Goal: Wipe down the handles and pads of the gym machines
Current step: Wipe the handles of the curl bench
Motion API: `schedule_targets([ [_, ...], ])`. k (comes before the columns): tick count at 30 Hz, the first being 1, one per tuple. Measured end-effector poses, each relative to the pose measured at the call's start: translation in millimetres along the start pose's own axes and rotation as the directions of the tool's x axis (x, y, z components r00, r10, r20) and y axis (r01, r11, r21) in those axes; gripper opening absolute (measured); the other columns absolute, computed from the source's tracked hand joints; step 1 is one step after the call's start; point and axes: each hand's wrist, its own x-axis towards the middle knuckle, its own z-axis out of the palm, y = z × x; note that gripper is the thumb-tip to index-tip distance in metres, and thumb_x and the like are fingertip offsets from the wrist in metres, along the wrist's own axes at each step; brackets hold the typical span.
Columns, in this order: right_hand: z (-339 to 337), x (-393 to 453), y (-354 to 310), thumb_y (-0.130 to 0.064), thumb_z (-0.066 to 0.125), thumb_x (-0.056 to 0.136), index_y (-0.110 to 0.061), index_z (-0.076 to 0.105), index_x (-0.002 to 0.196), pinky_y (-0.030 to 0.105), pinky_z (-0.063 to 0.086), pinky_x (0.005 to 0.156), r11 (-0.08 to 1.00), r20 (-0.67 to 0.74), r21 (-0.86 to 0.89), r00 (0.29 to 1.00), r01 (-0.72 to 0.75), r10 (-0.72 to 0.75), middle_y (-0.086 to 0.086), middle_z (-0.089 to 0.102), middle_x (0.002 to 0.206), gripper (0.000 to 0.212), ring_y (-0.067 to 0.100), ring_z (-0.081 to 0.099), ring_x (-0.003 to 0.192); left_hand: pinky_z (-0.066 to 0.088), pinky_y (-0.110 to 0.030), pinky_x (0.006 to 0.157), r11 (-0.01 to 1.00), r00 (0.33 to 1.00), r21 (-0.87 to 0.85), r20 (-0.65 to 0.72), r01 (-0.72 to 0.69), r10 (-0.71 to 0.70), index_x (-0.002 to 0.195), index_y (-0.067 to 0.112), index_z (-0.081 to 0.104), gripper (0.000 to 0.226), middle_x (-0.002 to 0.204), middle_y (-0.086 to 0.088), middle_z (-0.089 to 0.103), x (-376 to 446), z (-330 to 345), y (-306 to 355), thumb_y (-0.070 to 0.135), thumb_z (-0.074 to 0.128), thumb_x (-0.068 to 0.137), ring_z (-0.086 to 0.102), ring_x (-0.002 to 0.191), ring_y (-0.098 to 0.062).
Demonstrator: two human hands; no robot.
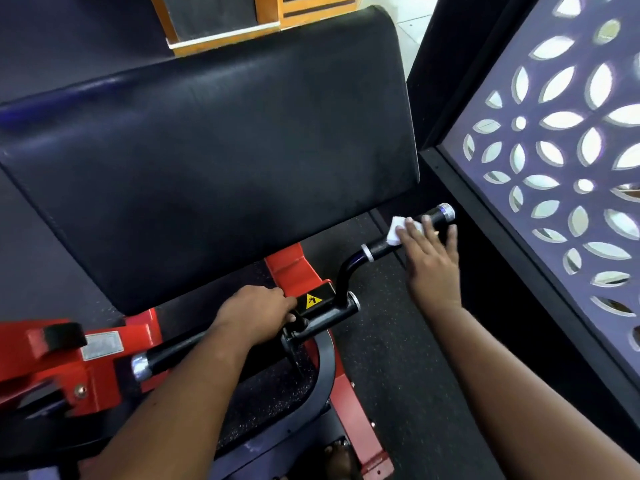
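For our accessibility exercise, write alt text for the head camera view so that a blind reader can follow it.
A person's right hand presses a white wipe onto a gym machine's right handle, while the left hand grips the bar at its centre. A large black pad fills the view above, beside a patterned screen.

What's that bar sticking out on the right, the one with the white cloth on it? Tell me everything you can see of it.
The right handle is a black bar that rises from a black pivot block bearing a yellow warning sticker, bends, then runs up and rightward. It has a silvery ring near the bend and a shiny metal end cap. The right hand presses a small white cloth onto its grip with fingers nearly straight.
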Motion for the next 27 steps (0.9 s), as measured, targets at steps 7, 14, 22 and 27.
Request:
schedule_targets([
  [7, 10, -5, -5, -0.010, 0.049, 0.092, -0.014, 0.049, 0.149, 0.062, 0.018, 0.120, 0.995, -0.009, -0.060, 0.997, 0.079, -0.079, 0.007, 0.050, 0.153, 0.057, 0.030, 0.038, 0.147, 0.044, -0.040, 0.073, 1.000, 1.000, 0.016, -0.031, 0.003, -0.002, 0.125, 0.023, 0.056, 0.036, 0.116, -0.003, 0.062, 1, 2, 0, 0.050, 0.040, 0.108, 0.065, 0.105, -0.030],
  [14, 19, -10, -34, -0.030, 0.046, 0.101, -0.011, 0.040, 0.154, 0.064, 0.014, 0.121, 0.994, 0.075, -0.074, 0.995, 0.076, -0.071, 0.009, 0.039, 0.160, 0.056, 0.027, 0.022, 0.154, 0.045, -0.041, 0.075, 1.000, 0.998, -0.007, -0.049, 0.030, -0.030, 0.121, 0.020, 0.058, 0.038, 0.118, -0.004, 0.064, 1, 4, 0, 0.052, 0.043, 0.106, 0.064, 0.107, -0.032],
  [22, 13, -6, -5, -0.053, 0.026, 0.106, -0.013, 0.032, 0.157, 0.062, -0.002, 0.123, 0.988, 0.122, -0.126, 0.989, 0.093, -0.078, 0.010, 0.026, 0.166, 0.065, 0.027, 0.013, 0.156, 0.048, -0.042, 0.077, 0.999, 0.997, -0.035, -0.064, 0.036, -0.038, 0.117, 0.022, 0.058, 0.037, 0.115, -0.003, 0.064, 3, 8, -2, 0.054, 0.044, 0.104, 0.064, 0.106, -0.032],
  [27, 8, 5, 14, -0.051, 0.036, 0.105, -0.016, 0.041, 0.150, 0.058, -0.003, 0.124, 0.995, 0.071, -0.098, 0.997, 0.027, -0.020, 0.007, 0.033, 0.163, 0.057, 0.025, 0.016, 0.156, 0.043, -0.041, 0.075, 0.999, 0.997, -0.020, -0.071, 0.042, -0.043, 0.118, 0.023, 0.058, 0.037, 0.117, -0.002, 0.064, 4, 7, -1, 0.055, 0.045, 0.104, 0.064, 0.108, -0.031],
])
